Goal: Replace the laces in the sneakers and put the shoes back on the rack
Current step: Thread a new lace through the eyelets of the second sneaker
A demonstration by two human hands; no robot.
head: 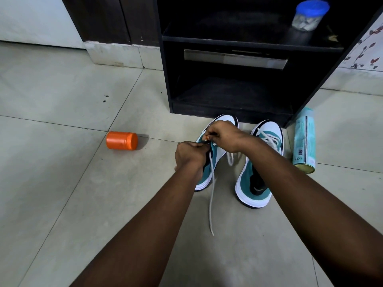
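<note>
Two hands work together over the left sneaker (pixel 209 172), which stands on the floor (pixel 62 183) just in front of the black rack (pixel 228 96). The left hand (pixel 189 154) has its fingers curled and pinches the shoe's upper edge near the eyelets. The right hand (pixel 224 135), closer to the rack, pinches the white lace (pixel 211 204) at the front of the same shoe; the free end of this lace hangs down and lies on the floor, away from the rack. The right sneaker (pixel 259 172) stands beside the first one, also before the rack, with its lace already threaded. A pale green can (pixel 304 141) lies at the rack's right corner. An orange jar (pixel 121 140) lies on its side well left of the rack. A blue-lidded jar (pixel 309 15) stands on the rack's upper shelf.
</note>
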